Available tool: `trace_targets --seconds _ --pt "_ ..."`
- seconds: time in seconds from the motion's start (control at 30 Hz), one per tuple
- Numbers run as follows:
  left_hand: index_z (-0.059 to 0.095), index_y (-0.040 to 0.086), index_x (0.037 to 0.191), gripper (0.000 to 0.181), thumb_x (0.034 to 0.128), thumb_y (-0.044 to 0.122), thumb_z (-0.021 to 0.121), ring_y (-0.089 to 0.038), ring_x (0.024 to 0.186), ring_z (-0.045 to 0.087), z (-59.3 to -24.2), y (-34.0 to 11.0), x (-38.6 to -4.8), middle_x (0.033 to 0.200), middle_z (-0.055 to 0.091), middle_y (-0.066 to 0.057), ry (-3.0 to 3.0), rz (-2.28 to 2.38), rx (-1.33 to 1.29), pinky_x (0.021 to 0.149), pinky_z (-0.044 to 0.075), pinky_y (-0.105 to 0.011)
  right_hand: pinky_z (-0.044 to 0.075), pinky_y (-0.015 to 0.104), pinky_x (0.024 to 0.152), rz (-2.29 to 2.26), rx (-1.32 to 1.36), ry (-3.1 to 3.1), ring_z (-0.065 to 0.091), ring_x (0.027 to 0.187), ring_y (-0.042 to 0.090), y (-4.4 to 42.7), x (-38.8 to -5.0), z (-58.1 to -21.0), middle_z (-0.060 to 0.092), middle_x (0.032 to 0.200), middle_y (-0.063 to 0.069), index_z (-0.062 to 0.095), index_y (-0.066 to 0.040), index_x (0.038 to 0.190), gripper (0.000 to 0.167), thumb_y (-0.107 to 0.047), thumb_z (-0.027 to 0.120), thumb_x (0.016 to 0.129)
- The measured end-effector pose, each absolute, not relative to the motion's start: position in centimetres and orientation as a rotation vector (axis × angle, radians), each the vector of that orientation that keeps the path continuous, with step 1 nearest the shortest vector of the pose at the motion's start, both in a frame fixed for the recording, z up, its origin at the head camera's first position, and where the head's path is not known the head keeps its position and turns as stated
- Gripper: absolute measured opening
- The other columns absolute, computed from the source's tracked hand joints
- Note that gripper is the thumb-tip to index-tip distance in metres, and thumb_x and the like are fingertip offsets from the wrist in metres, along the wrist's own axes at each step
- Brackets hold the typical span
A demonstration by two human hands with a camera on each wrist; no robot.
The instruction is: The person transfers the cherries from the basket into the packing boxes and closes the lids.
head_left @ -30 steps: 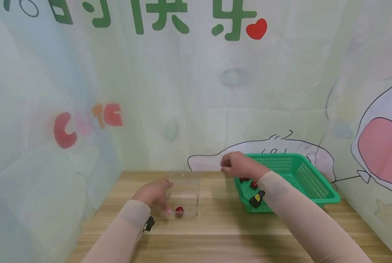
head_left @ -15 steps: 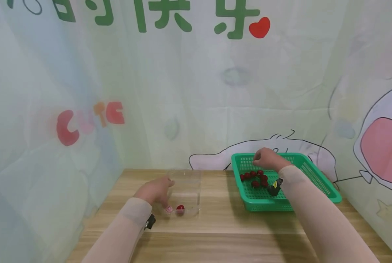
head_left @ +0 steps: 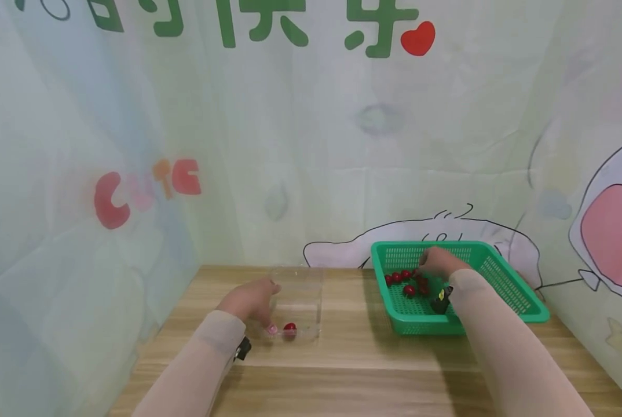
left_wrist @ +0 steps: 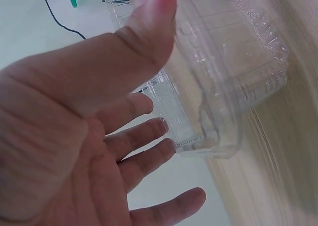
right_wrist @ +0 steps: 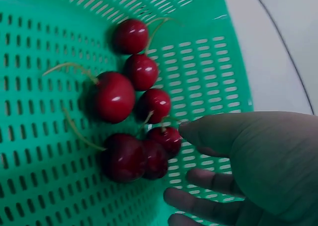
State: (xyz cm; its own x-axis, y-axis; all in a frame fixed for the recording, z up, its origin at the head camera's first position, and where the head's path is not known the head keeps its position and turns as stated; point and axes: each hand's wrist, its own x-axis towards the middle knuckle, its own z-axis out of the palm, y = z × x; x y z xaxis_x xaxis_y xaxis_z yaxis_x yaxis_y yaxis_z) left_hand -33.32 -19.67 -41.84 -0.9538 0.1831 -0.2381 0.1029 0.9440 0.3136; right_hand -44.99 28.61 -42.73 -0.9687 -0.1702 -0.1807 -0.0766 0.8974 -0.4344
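Note:
A clear plastic box [head_left: 299, 304] sits on the table with one red cherry [head_left: 289, 330] at its near end. My left hand [head_left: 248, 300] holds the box's left side, its thumb [left_wrist: 154, 32] at the rim and its other fingers spread along the wall. My right hand [head_left: 440, 263] reaches down into the green basket [head_left: 469, 318]. There, several dark red cherries with stems [right_wrist: 114, 97] lie in a loose cluster. The right thumb [right_wrist: 198, 131] is at the edge of one cherry [right_wrist: 166, 140], with the other fingers apart from it.
The wooden table [head_left: 352, 353] carries the box on the left and the basket on the right. A printed cloth backdrop [head_left: 269, 145] rises behind the table and along both sides. The basket's raised rim surrounds the cherries.
My right hand has moved right from the basket's left rim, then down to the cherries. My left hand and the box keep their place; the head view has shifted slightly.

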Motion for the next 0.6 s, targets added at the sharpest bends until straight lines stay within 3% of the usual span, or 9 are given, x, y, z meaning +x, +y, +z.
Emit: trace_targets --seconds 0.13,0.33,0.47,0.6 --pt "0.057 0.01 0.166 0.112 0.0668 0.02 0.108 -0.055 0.16 0.048 -41.7 -19.4 -33.3 0.178 0.045 -0.027 2.841 0.415 0.219 0.129 0.043 -0.074 0.069 0.046 0.08 -0.656 -0.157 2.824 0.074 0.101 0.034 28.7 -45.1 -43.3 0.077 0.115 0.022 0.073 0.006 0.122 0.028 -0.015 0.076 0.105" --pt "0.058 0.01 0.166 0.11 0.0678 0.019 0.108 -0.056 0.162 0.046 -41.7 -19.5 -33.2 0.179 0.042 -0.027 2.85 0.395 0.217 0.129 0.042 -0.075 0.06 0.036 0.073 -0.65 -0.15 2.784 0.067 0.086 0.024 29.0 -45.8 -44.1 0.072 0.092 0.008 0.073 -0.006 0.096 0.009 -0.012 0.078 0.101" --pt "0.059 0.009 0.165 0.109 0.0682 0.022 0.108 -0.055 0.161 0.046 -41.8 -19.5 -33.4 0.179 0.042 -0.028 2.858 0.384 0.234 0.13 0.042 -0.073 0.053 0.034 0.069 -0.627 -0.151 2.781 0.06 0.077 0.021 29.0 -45.7 -44.2 0.063 0.079 0.002 0.068 -0.01 0.083 0.02 -0.01 0.078 0.1" --pt "0.059 0.009 0.164 0.109 0.0686 0.022 0.108 -0.054 0.158 0.051 -41.8 -19.5 -33.5 0.176 0.047 -0.027 2.864 0.382 0.237 0.127 0.046 -0.072 0.053 0.032 0.067 -0.635 -0.172 2.769 0.059 0.073 0.019 28.8 -45.5 -44.1 0.063 0.074 0.0 0.068 -0.011 0.077 0.025 -0.008 0.078 0.1"
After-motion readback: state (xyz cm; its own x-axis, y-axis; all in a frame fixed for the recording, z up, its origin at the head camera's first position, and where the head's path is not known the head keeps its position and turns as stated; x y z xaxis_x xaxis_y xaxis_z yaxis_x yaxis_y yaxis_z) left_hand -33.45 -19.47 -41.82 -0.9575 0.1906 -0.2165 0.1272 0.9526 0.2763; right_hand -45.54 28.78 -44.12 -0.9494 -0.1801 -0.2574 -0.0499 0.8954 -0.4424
